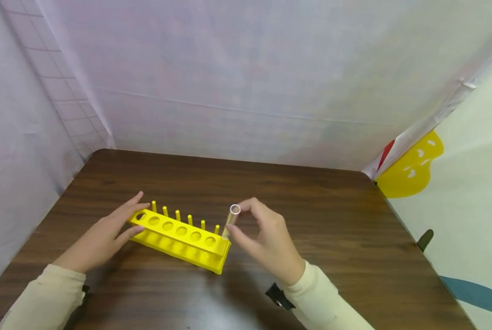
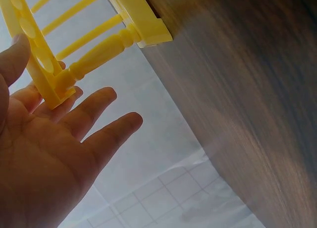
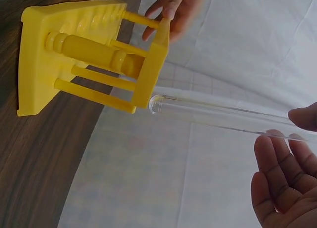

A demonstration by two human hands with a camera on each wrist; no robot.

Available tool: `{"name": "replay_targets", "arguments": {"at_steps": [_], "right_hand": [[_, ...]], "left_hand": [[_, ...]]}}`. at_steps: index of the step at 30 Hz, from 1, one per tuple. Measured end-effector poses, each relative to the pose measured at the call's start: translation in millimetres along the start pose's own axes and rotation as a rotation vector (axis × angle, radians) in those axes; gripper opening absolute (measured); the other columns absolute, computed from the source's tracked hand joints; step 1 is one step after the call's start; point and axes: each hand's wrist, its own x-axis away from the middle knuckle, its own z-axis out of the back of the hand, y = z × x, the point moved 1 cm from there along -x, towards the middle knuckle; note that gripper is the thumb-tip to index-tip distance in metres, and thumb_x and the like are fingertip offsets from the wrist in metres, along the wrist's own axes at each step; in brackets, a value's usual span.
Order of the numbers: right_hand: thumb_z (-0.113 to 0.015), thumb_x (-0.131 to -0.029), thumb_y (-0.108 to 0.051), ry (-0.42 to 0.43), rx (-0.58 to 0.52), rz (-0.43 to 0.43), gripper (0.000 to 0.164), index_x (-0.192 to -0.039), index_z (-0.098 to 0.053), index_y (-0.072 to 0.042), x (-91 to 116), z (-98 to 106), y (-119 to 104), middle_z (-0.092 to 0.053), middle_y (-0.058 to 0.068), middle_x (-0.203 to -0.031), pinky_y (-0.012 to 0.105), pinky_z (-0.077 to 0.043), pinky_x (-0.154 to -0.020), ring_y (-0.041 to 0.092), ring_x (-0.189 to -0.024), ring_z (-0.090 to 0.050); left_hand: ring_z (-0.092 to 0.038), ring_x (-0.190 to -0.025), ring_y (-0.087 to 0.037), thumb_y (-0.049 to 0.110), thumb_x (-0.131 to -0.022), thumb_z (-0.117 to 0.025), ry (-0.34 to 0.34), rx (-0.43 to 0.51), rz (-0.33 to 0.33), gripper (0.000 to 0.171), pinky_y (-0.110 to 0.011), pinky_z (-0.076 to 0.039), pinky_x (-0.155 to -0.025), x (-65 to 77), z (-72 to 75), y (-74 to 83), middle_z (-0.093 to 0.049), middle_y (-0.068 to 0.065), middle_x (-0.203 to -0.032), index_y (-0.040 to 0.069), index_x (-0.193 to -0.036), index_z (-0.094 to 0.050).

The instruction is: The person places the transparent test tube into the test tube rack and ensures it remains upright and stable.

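A yellow test tube rack point(image 1: 180, 239) stands on the table, its row of round holes holding no tubes. My left hand point(image 1: 101, 238) holds the far-left end of the rack's top plate, thumb on the near side and fingers behind. In the left wrist view, the thumb point(image 2: 16, 59) lies against that plate beside a turned end post point(image 2: 101, 52). Between thumb and fingertips, my right hand point(image 1: 270, 238) pinches a clear glass test tube point(image 3: 213, 114) near its open mouth. The tube's rounded bottom is close to the rack's right end, just above the top plate.
Upright yellow pegs point(image 1: 190, 220) line the back of the rack. The dark wood-grain table point(image 1: 312, 206) extends behind and to the right. A white curtain point(image 1: 229, 91) hangs beyond its back edge, and a patterned cloth point(image 1: 468, 206) hangs at the right.
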Motion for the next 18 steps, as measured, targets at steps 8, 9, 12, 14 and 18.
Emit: {"name": "replay_targets", "arguments": {"at_steps": [8,9,12,14,18], "right_hand": [[-0.082,-0.083,0.004,-0.011,-0.024,-0.005,0.029,-0.104,-0.062,-0.004,-0.1,-1.8,-3.4,-0.071,0.002,-0.100,0.028,-0.060,-0.086,0.015,-0.094,-0.068],[-0.082,-0.083,0.004,-0.012,-0.027,-0.002,0.029,-0.104,-0.062,-0.004,-0.4,-2.4,-3.8,-0.071,0.002,-0.101,0.028,-0.060,-0.086,0.015,-0.095,-0.068],[-0.081,-0.084,0.004,-0.020,-0.037,-0.002,0.029,-0.104,-0.062,-0.004,-1.1,-4.5,-4.6,-0.071,0.002,-0.101,0.028,-0.060,-0.087,0.015,-0.095,-0.068],[-0.081,-0.084,0.004,-0.025,-0.047,0.001,0.029,-0.104,-0.062,-0.004,-1.7,-5.8,-5.2,-0.071,0.002,-0.100,0.030,-0.061,-0.087,0.015,-0.094,-0.068],[-0.081,-0.084,0.005,-0.036,-0.058,0.007,0.030,-0.104,-0.061,-0.004,-1.8,-7.6,-6.3,-0.071,0.002,-0.099,0.032,-0.061,-0.085,0.014,-0.093,-0.068]], "left_hand": [[-0.037,-0.141,-0.054,0.028,-0.106,-0.060,-0.004,0.004,0.004,0.055,-0.075,-0.035,-0.108,-1.9,-1.5,0.5,-0.021,-0.019,-0.169,0.008,-0.155,-0.042],[-0.037,-0.141,-0.054,0.028,-0.106,-0.060,-0.005,0.005,0.005,0.055,-0.075,-0.035,-0.108,-2.0,-1.5,0.4,-0.021,-0.019,-0.169,0.008,-0.154,-0.042],[-0.038,-0.141,-0.054,0.026,-0.106,-0.060,-0.002,0.007,0.002,0.055,-0.074,-0.036,-0.108,-1.6,-1.3,0.0,-0.021,-0.020,-0.169,0.007,-0.154,-0.042],[-0.038,-0.140,-0.054,0.026,-0.106,-0.061,0.000,0.006,0.000,0.055,-0.074,-0.036,-0.107,-1.2,-1.1,-0.3,-0.021,-0.020,-0.169,0.008,-0.154,-0.042],[-0.039,-0.140,-0.054,0.026,-0.106,-0.060,0.002,0.001,-0.004,0.055,-0.075,-0.037,-0.107,-1.3,-1.0,-0.8,-0.020,-0.019,-0.169,0.008,-0.155,-0.041]]}}
